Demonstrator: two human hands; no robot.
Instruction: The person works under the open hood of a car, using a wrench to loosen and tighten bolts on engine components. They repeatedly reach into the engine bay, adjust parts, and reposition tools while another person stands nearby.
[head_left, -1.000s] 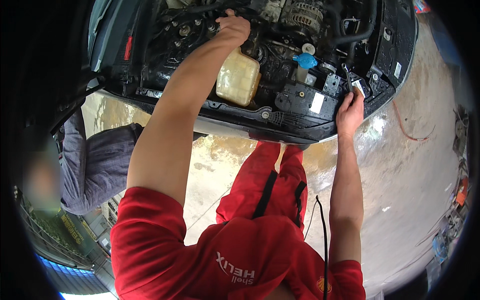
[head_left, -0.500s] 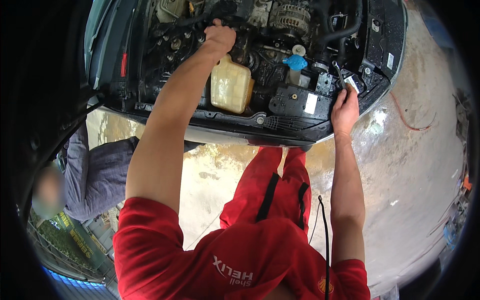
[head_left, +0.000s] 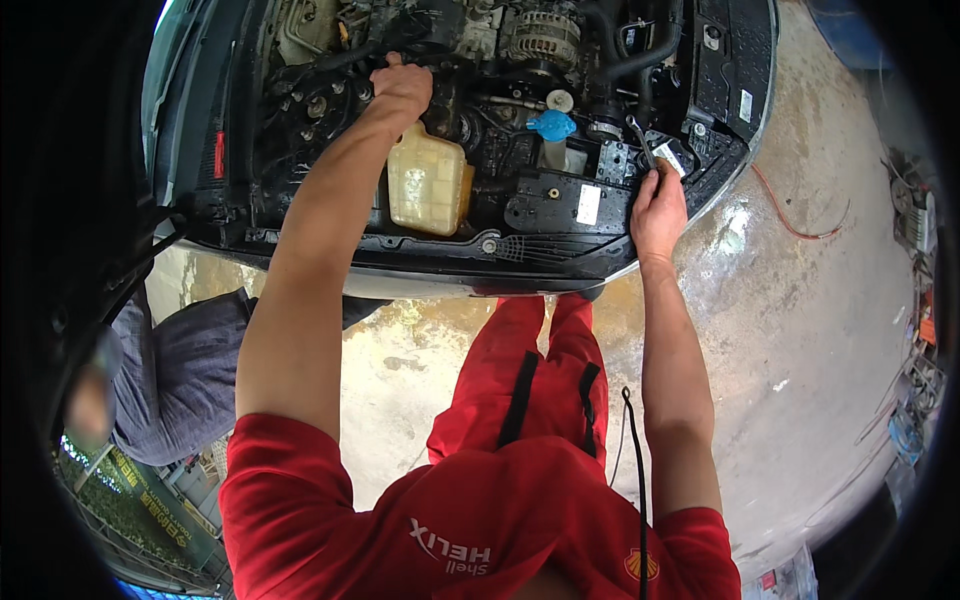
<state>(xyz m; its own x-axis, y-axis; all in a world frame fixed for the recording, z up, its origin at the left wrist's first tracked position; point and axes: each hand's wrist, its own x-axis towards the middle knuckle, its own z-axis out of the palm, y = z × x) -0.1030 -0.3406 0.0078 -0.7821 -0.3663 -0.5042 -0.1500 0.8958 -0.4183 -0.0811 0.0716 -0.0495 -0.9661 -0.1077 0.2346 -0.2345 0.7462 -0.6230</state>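
My left hand (head_left: pixel 402 85) reaches into the engine bay above a yellowed plastic reservoir (head_left: pixel 424 185). Its fingers are curled down among dark engine parts, and whatever they grip is hidden. At the front right corner of the bay, my right hand (head_left: pixel 660 210) is closed around a metal wrench (head_left: pixel 640 136). The wrench's ring end points up and away from me, over black parts beside a white label. Between my hands, a blue cap (head_left: pixel 552 125) tops a washer filler neck, near a black cover (head_left: pixel 545 205).
A red-handled screwdriver (head_left: pixel 219 155) lies at the bay's left side. The alternator (head_left: pixel 543 38) sits deeper in. Another person in a dark jacket (head_left: pixel 195 365) is close on the left. An orange hose (head_left: pixel 790 222) lies on the wet floor, with clutter along the far right.
The whole view has shifted, so the car appears further left. Both hands keep about the same places over the engine bay, and the wrench stays in my right hand.
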